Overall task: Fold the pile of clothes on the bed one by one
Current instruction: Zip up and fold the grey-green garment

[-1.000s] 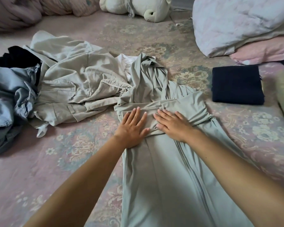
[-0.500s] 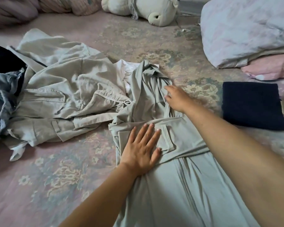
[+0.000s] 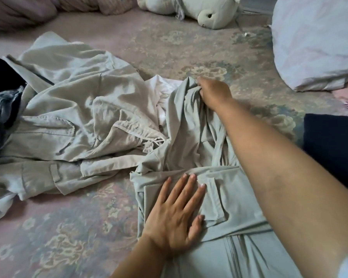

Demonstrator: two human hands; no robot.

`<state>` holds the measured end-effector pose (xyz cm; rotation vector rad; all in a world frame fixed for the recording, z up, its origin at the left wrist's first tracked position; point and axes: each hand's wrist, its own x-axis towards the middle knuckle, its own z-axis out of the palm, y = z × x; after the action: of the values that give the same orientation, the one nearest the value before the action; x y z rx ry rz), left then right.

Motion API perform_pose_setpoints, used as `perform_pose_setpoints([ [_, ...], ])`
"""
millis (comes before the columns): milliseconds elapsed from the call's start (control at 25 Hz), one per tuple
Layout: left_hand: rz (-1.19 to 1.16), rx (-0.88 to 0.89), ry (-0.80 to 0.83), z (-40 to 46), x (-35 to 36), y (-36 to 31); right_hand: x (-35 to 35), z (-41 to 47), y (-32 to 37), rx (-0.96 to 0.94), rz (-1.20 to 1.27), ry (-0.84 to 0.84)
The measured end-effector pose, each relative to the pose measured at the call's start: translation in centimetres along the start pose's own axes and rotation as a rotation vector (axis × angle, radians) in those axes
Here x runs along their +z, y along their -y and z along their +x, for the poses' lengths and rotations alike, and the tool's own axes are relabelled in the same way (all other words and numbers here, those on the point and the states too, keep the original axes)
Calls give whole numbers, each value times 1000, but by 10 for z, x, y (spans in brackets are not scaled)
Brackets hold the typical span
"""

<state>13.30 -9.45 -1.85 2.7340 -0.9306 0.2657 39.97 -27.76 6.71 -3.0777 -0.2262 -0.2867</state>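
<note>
Bed [image 3: 189, 47] covered in a faded floral sheet, pink and grey-green, filling the whole view. Pale green zip jacket [image 3: 239, 207] laid lengthwise in the near centre, zipper running toward the viewer, sleeves folded across the chest. Left hand [image 3: 175, 215] flat on the folded part, fingers straight and spread, pressing down. Right hand [image 3: 213, 93] reached to the far end of the jacket, fingers curled into the bunched hood [image 3: 189, 109], gripping it. To the left, touching the jacket, a rumpled beige coat [image 3: 72, 117] with a white garment [image 3: 161, 101] under its edge; beyond that, at the left border, denim [image 3: 0, 109] and something black [image 3: 0, 75]. Folded dark blue item [image 3: 329, 147] at the right, partly behind the right forearm. White pillow [image 3: 319, 41] far right. Pale stuffed toy [image 3: 199, 11] at the head of the bed, a rolled pinkish quilt [image 3: 22, 11] far left.
</note>
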Motion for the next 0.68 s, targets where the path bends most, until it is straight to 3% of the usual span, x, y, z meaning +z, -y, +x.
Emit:
perform_pose_setpoints([
  [160,-6,6,22,0,-2,1,-70,-9,-5,15,93,-54],
  [280,27,-41,133,5,-9,-1,-131,-45,2,-60,81,-85],
  [480,168,9,219,11,-36,-11,-177,-179,18,-205,-20,-84],
  [600,95,69,-72,-12,-67,-10,-159,-287,35,-241,8,-117],
  [680,-39,-40,-209,-39,-79,-6,-137,-350,51,-246,-10,-31],
])
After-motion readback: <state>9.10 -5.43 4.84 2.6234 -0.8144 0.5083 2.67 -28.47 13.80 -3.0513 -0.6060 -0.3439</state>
